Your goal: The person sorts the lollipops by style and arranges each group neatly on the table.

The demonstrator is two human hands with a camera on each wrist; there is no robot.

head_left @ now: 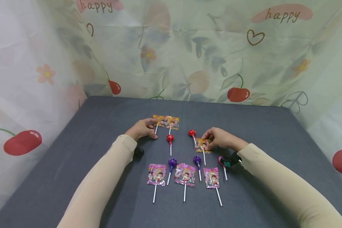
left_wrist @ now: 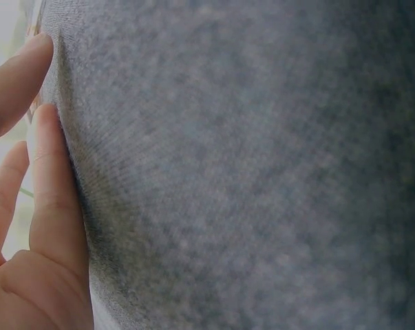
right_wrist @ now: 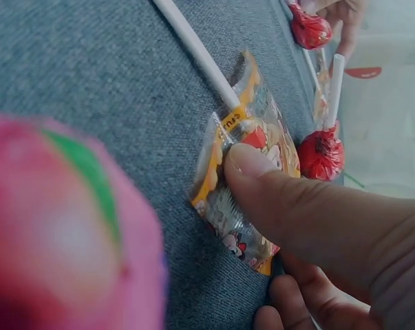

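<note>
My left hand (head_left: 143,129) is at the back of the dark table. Its fingertips touch the left edge of an orange-wrapped lollipop (head_left: 160,121), with the thumb apart, near the stick. A second orange-wrapped lollipop (head_left: 172,123) lies against it on the right. In the left wrist view the fingers (left_wrist: 56,199) look fairly straight beside the grey cloth. My right hand (head_left: 220,138) pinches a third orange-wrapped lollipop (head_left: 200,144) by its flat wrapper, the thumb on top in the right wrist view; its stick points toward me. Red lollipops (head_left: 170,138) (head_left: 192,133) lie between the hands.
Nearer me lie purple lollipops (head_left: 172,163) (head_left: 197,160) and several pink-wrapped flat ones (head_left: 185,174). A round pink lollipop (head_left: 221,160) is beside the right wrist's camera strap (head_left: 231,160). A printed curtain (head_left: 176,63) surrounds the dark table (head_left: 114,110).
</note>
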